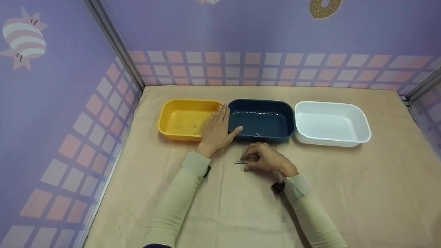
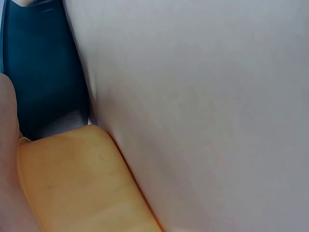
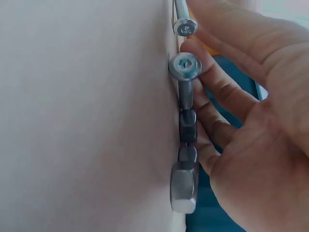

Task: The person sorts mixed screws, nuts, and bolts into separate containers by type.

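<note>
My left hand (image 1: 217, 129), fingers straight, lies across the adjoining rims of a yellow tray (image 1: 163, 120) and a dark blue tray (image 1: 291, 120). In front of the blue tray my right hand (image 1: 267, 158) is lowered to the table, its thumb and fingers bent around a metal bolt (image 1: 240, 162). Whether they pinch it I cannot tell. In the right wrist view, a flat-headed bolt (image 3: 186, 27), a socket-head bolt (image 3: 185, 66) and several metal nuts (image 3: 188, 125) line up beside the hand. From the head view, the hand hides most of this row.
A white tray (image 1: 367, 132) stands to the right of the blue one. A few tiny brass-coloured pieces (image 1: 195, 126) lie inside the yellow tray. A beige cloth (image 1: 248, 213) covers the table, with patterned purple panels (image 1: 255, 34) rising behind and at the sides.
</note>
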`<act>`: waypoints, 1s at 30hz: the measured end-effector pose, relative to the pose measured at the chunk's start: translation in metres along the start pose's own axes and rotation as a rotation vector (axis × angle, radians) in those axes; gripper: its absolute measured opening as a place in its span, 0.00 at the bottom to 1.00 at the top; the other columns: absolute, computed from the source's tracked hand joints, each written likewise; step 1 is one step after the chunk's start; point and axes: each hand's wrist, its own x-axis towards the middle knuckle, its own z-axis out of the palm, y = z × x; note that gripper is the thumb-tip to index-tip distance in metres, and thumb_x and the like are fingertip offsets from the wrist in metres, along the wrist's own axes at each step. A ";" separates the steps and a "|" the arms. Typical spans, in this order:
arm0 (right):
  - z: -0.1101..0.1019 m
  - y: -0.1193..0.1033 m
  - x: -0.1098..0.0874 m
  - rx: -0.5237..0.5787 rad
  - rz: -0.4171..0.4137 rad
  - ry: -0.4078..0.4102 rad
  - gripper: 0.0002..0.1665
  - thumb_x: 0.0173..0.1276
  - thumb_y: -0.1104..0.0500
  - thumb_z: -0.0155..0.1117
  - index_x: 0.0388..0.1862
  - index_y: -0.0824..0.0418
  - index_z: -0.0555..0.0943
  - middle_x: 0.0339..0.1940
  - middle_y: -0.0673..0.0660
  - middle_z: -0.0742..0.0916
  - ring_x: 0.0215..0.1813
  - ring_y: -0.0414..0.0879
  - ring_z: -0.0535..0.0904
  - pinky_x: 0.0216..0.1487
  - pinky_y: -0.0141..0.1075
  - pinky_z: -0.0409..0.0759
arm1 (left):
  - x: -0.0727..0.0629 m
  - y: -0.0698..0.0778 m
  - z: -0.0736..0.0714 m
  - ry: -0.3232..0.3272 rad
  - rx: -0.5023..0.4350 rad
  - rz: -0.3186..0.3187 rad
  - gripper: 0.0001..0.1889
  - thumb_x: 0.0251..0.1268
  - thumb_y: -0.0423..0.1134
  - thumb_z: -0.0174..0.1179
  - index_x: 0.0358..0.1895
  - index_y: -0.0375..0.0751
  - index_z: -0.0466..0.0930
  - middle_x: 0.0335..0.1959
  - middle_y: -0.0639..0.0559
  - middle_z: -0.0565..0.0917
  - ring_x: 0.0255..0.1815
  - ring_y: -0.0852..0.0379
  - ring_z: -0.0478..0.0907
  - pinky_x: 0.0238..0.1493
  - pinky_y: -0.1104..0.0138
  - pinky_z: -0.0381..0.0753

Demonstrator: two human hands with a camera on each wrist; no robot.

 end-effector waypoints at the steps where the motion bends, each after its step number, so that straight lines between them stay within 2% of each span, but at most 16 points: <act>1: 0.001 -0.001 0.001 -0.008 0.010 -0.004 0.17 0.58 0.56 0.87 0.46 0.56 0.94 0.42 0.52 0.91 0.43 0.49 0.81 0.45 0.39 0.79 | 0.000 0.000 0.000 0.002 -0.003 -0.001 0.51 0.81 0.75 0.36 0.88 0.35 0.44 0.90 0.42 0.46 0.91 0.47 0.41 0.90 0.55 0.41; 9: 0.004 -0.003 0.002 -0.025 0.095 -0.023 0.13 0.60 0.57 0.86 0.43 0.54 0.95 0.43 0.49 0.89 0.44 0.45 0.79 0.48 0.36 0.76 | 0.000 0.000 -0.001 -0.006 -0.004 -0.007 0.51 0.81 0.75 0.35 0.88 0.36 0.44 0.90 0.42 0.45 0.91 0.47 0.41 0.90 0.54 0.41; 16: 0.005 -0.003 0.002 -0.012 0.037 0.000 0.09 0.62 0.61 0.83 0.42 0.58 0.95 0.39 0.52 0.90 0.40 0.45 0.78 0.42 0.35 0.76 | 0.000 0.000 0.000 -0.011 -0.014 -0.005 0.52 0.80 0.75 0.35 0.88 0.36 0.43 0.91 0.42 0.44 0.91 0.48 0.39 0.90 0.55 0.40; 23: 0.008 -0.001 0.004 -0.040 0.052 0.013 0.05 0.65 0.62 0.81 0.40 0.56 0.95 0.40 0.50 0.90 0.46 0.44 0.84 0.52 0.40 0.84 | -0.001 0.000 0.000 -0.010 -0.017 0.000 0.51 0.81 0.75 0.35 0.88 0.36 0.43 0.91 0.42 0.43 0.91 0.47 0.39 0.90 0.54 0.40; 30: 0.009 -0.001 0.004 -0.058 0.072 0.018 0.04 0.66 0.62 0.80 0.39 0.54 0.93 0.39 0.48 0.89 0.47 0.46 0.83 0.56 0.46 0.82 | 0.000 -0.001 0.000 -0.008 -0.006 0.003 0.52 0.81 0.75 0.35 0.88 0.35 0.43 0.91 0.42 0.42 0.91 0.46 0.40 0.90 0.53 0.42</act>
